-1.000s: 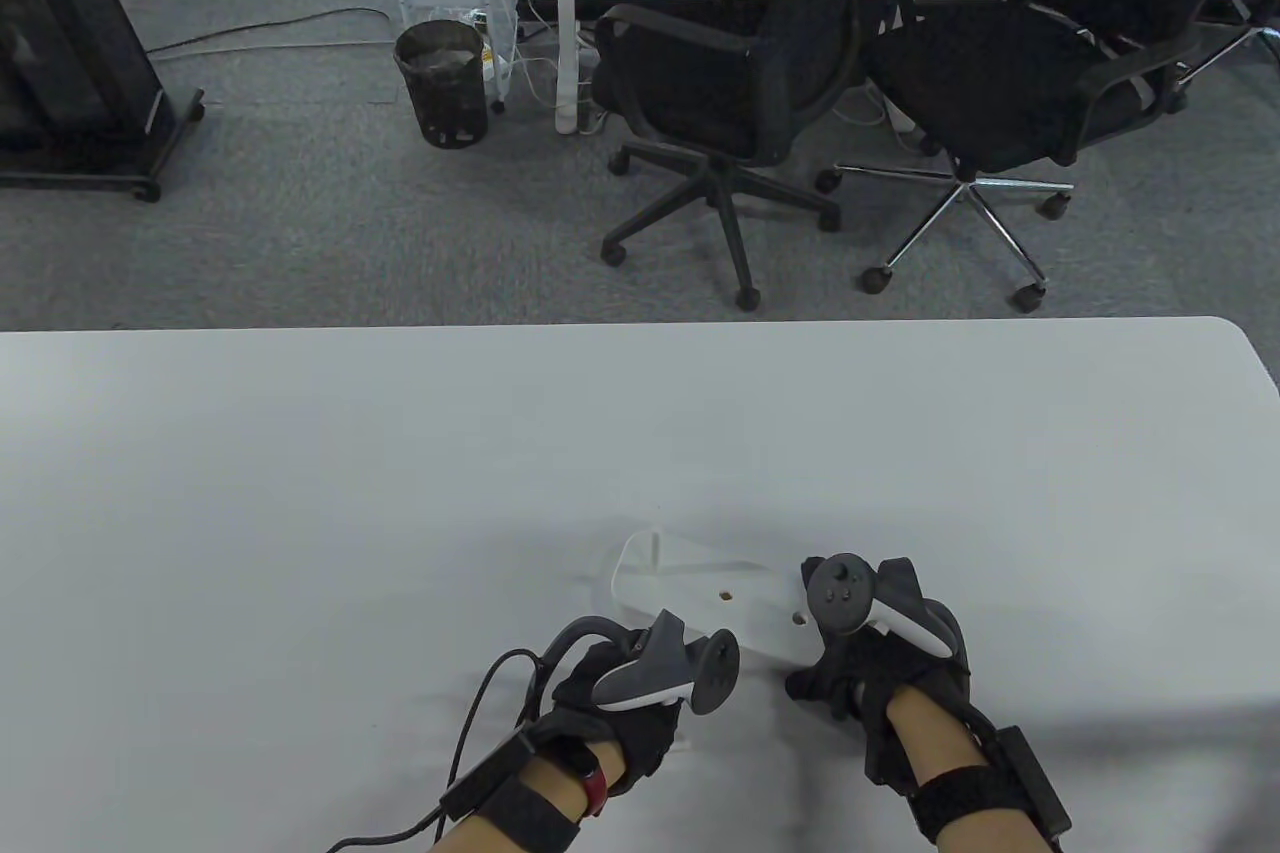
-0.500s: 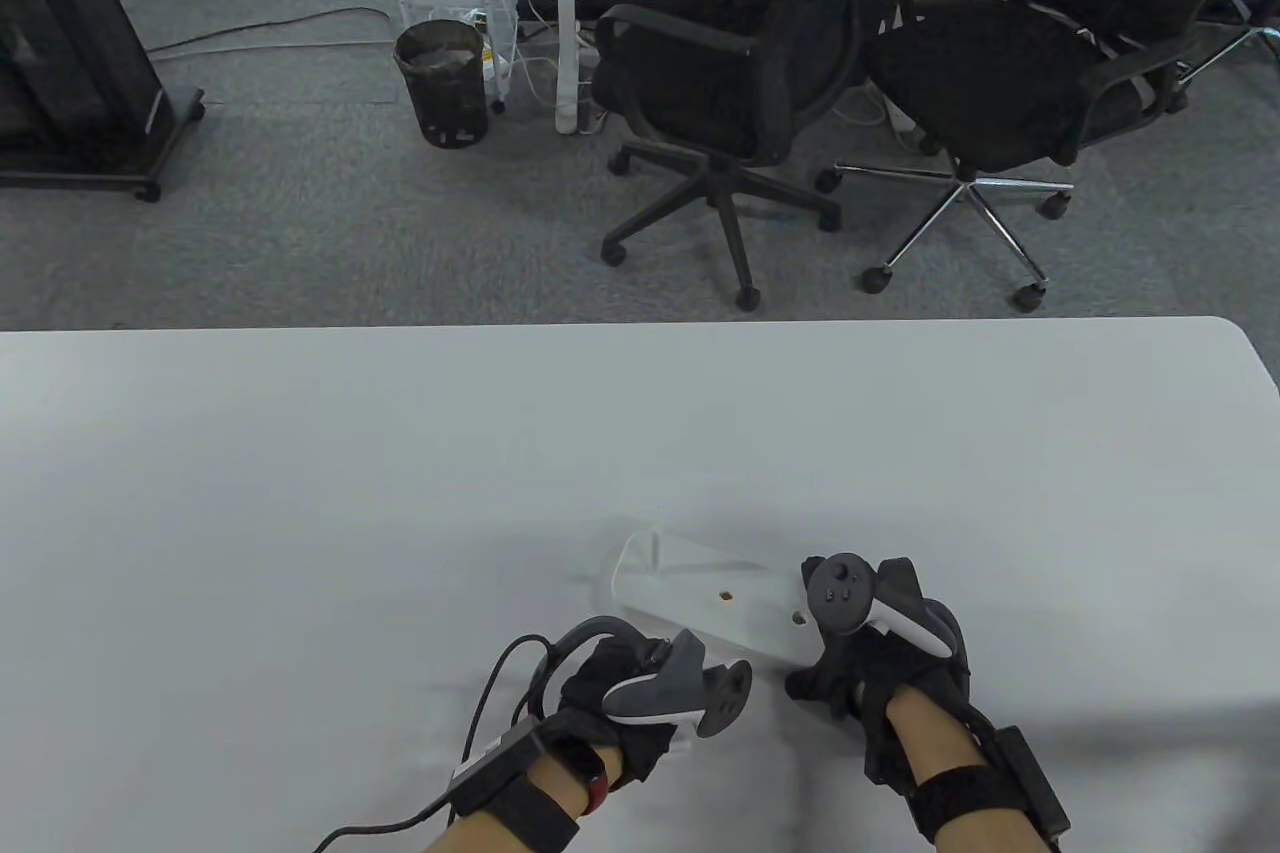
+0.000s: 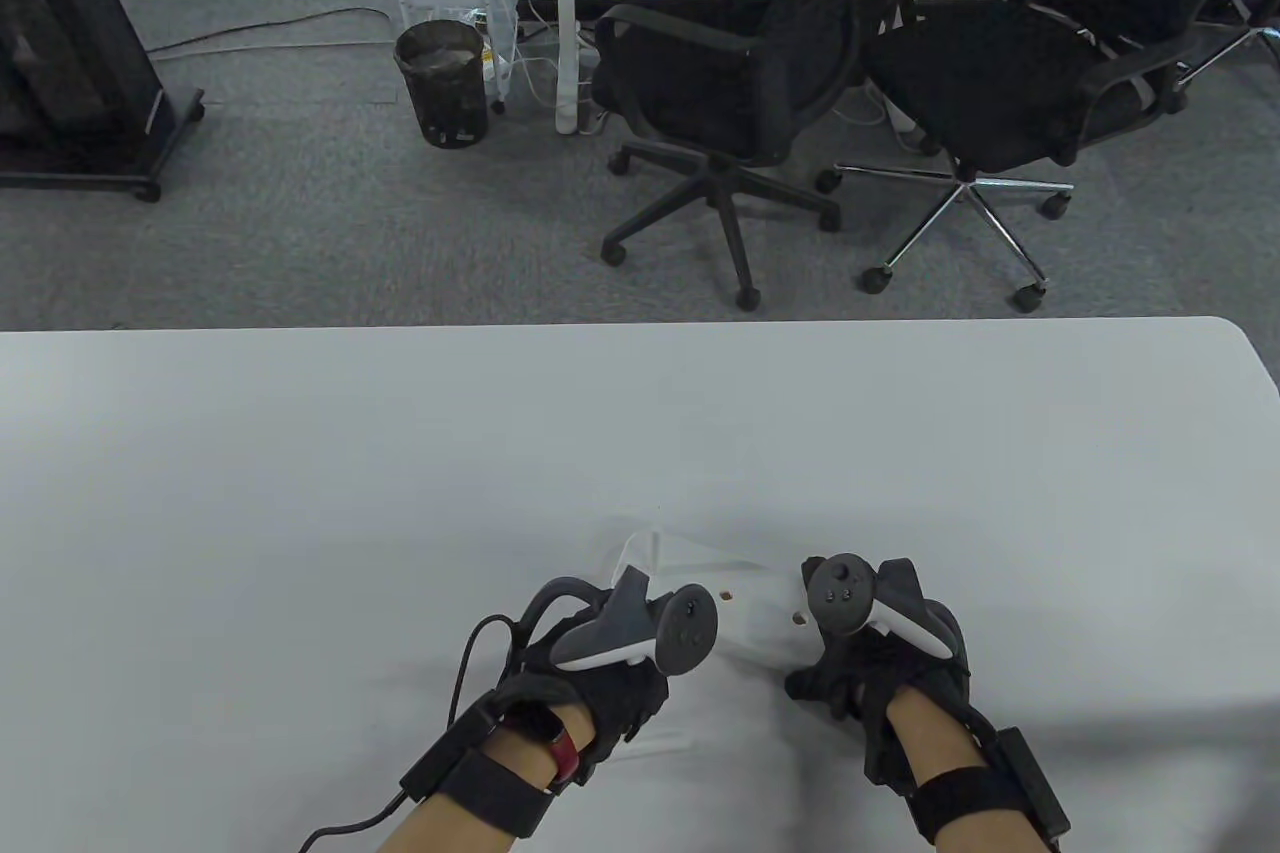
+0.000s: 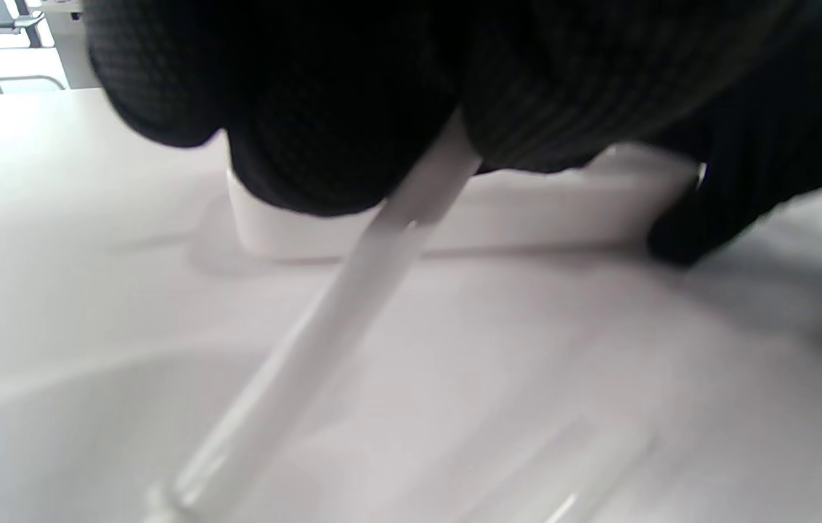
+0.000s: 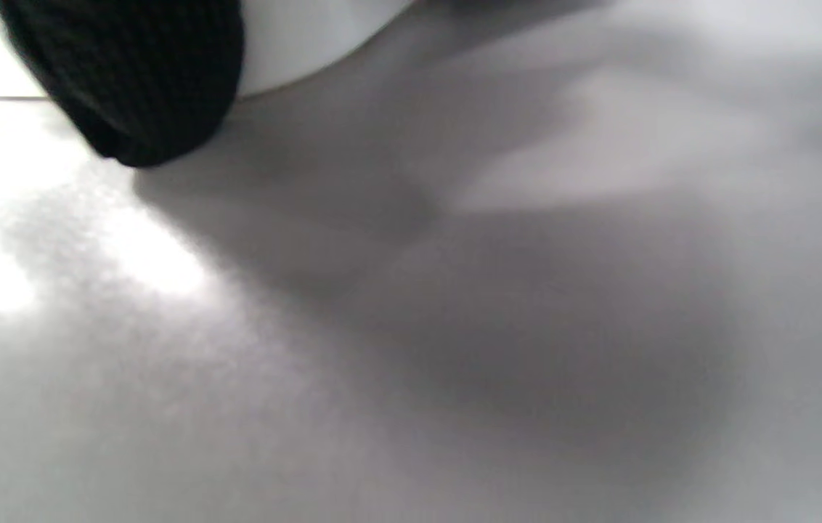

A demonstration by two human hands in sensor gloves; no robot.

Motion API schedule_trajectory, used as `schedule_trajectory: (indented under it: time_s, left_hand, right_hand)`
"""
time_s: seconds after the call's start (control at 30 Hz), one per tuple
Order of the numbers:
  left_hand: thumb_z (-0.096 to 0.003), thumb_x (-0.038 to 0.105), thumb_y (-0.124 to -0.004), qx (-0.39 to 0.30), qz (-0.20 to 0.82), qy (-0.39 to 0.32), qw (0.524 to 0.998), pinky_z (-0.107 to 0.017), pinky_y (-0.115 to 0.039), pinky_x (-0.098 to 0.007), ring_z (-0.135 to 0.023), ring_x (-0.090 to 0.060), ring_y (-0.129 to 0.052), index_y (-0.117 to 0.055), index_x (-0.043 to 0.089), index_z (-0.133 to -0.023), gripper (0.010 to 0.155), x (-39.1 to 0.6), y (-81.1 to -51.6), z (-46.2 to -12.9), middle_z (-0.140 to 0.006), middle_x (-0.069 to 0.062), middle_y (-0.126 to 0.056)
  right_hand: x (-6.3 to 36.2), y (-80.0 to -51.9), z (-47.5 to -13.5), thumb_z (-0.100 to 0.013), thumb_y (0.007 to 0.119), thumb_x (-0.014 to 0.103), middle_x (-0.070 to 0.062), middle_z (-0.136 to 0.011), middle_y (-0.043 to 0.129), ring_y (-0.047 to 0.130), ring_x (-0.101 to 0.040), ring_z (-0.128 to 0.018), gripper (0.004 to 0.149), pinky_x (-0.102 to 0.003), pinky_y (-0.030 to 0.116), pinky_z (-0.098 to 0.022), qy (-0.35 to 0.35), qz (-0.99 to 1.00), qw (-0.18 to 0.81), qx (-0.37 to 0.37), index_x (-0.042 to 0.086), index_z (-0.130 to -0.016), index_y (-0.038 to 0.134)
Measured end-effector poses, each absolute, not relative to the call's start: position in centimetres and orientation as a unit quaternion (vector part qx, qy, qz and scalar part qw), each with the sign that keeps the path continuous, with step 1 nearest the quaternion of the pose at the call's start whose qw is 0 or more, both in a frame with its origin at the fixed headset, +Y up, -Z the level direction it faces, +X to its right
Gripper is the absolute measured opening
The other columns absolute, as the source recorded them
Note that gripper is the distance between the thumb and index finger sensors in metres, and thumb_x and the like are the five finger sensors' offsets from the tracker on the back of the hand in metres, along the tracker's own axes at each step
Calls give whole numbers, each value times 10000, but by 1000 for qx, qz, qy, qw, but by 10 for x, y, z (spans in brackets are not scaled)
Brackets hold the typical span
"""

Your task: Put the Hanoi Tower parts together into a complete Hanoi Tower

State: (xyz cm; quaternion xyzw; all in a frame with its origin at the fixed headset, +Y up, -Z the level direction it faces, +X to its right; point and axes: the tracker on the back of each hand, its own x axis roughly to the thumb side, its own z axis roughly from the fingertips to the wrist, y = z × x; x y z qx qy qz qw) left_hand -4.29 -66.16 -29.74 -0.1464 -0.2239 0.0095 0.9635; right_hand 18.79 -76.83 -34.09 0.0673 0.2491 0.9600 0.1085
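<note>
left hand [image 3: 600, 683] sits low at the near edge of the table [image 3: 300, 493], fingers clamped around a white rod [image 4: 353, 283], and the left wrist view shows that rod running slantwise out from between the gloved fingers [image 4: 309, 145] down toward the camera, far from upright. just past it lies the white base [image 3: 745, 628], flat on the table between the two hands, one peg [image 3: 655, 548] already standing at its left end and two open holes showing on top, the middle hole [image 3: 727, 596] and the right one [image 3: 797, 616]. on the right, the right hand [image 3: 870, 663] holds the base's right end, a fingertip [image 5: 135, 87] pressed against its rounded corner in the right wrist view; how tightly the fingers close there, i cannot tell. my read: this is the peg-fitting step, discs not in sight at all, so it's early. to do it well, the rod wants tipping up to vertical before it meets a hole, tip centred over the opening, then a straight push down while the right hand pins the base so it can't skate on that smooth top. going in at this slant would likely jam or lever the base up.
</note>
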Motion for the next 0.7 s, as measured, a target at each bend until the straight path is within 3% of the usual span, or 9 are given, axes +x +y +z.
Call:
schedule_trajectory:
  time_s: [0.33,0.7]
  left_hand:
    - [-374,355,-945,-75,74,-233,967,-475,-869,-444,-503,-293,-1062,-895,238,-798,442,-42,-608,-305,-751,-60,-1000]
    - [-343,378,-969,62,100,-247,962,-461,-878,-442,-492,-286,-1083,-932,240,-756,436,-20,-567,-311,-696,-43,-1046]
  right_hand:
    - [188,-769,-341,-323,872,469,-143,-1059,98,149,-432,-974,1156,-622,244,-698,249,960,110,68,190,-954,-56]
    - [188,-769,-340,-322,872,469,-142,-1059,96,146,-431,-973,1156,-621,240,-696,247,960,113,67,192,-954,-56]
